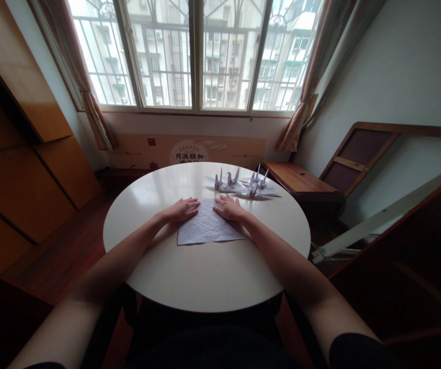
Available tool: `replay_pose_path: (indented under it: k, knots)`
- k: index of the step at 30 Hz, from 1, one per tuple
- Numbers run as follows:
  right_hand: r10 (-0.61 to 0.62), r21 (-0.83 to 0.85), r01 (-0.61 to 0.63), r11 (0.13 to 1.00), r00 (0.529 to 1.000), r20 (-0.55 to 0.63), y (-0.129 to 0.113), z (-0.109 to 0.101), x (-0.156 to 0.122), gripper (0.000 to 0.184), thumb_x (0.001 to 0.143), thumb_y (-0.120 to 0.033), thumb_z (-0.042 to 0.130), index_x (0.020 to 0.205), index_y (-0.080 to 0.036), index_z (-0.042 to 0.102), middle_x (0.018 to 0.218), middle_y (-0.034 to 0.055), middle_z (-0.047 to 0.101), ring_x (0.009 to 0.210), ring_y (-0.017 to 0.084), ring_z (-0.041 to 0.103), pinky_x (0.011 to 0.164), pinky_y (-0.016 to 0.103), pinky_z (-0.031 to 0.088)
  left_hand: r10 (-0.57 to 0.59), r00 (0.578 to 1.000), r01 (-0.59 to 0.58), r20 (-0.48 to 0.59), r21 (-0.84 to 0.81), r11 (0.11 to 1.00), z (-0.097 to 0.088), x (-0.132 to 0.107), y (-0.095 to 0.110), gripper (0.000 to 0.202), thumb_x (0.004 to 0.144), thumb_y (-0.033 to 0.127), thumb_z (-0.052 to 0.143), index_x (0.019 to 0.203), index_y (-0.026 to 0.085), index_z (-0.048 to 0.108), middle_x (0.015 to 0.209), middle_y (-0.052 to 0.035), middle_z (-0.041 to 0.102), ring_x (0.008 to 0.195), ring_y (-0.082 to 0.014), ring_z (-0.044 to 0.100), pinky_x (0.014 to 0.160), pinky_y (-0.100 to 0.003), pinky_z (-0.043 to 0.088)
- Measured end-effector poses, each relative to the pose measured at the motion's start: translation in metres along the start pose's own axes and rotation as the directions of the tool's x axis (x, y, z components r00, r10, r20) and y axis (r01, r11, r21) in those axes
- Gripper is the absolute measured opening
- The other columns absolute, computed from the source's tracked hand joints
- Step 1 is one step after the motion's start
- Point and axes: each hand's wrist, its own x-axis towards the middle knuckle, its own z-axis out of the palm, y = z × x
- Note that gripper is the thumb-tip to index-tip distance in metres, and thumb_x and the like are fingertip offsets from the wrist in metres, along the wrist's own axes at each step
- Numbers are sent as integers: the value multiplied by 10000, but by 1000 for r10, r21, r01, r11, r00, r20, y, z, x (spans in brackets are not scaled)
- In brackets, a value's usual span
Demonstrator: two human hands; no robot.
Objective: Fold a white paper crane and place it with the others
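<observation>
A creased sheet of pale lilac paper (209, 225) lies flat on the round white table, crossed by many fold lines. On its far left edge rests my left hand (182, 209), fingers stretched out over the paper. My right hand (228, 207) lies on the far right edge, its fingers also extended and flat. Neither hand grips anything. Just beyond my right hand stand several folded paper cranes (253, 185) of the same pale colour, close together with wings spread.
The white table (205, 282) has a rounded edge all about. Behind it a tan printed box (239, 149) sits below the barred window (195, 61). A wooden bench (301, 179) stands at the right, wooden cabinets (8, 195) at the left.
</observation>
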Motion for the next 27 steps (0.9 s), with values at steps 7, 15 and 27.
replay_pose_path:
  k: [7, 15, 27]
  knots:
    - [-3, 1, 3, 1000, 1000, -4, 0, -1, -1, 650, 986, -536, 336, 1549, -210, 327, 1651, 124, 199, 1522, 367, 124, 1185, 626, 103, -7, 1000, 7, 2, 2, 1000, -1, 0, 2, 560, 999, 470, 369, 1487, 205, 435, 1604, -129, 302, 1495, -308, 258, 1205, -562, 166]
    - [-8, 12, 8, 1000, 1000, -6, 1, 3, 2, 654, 984, -535, 346, 1548, -207, 328, 1651, 128, 197, 1518, 379, 131, 1176, 649, 103, 24, 995, -26, -100, -27, 999, -4, -2, -15, 515, 968, 429, 423, 1382, 158, 566, 1510, -117, 474, 1384, -246, 461, 1179, -354, 329]
    - [-31, 100, 64, 993, 953, -302, 31, -5, 13, 332, 947, -338, 542, 1190, -195, 717, 1314, 107, 650, 1226, 270, 590, 1077, 387, 410, 205, 964, -225, -168, -107, 968, -14, -9, 9, 583, 834, 612, 655, 1278, 235, 663, 1116, -102, 658, 1071, -269, 598, 1025, -417, 438]
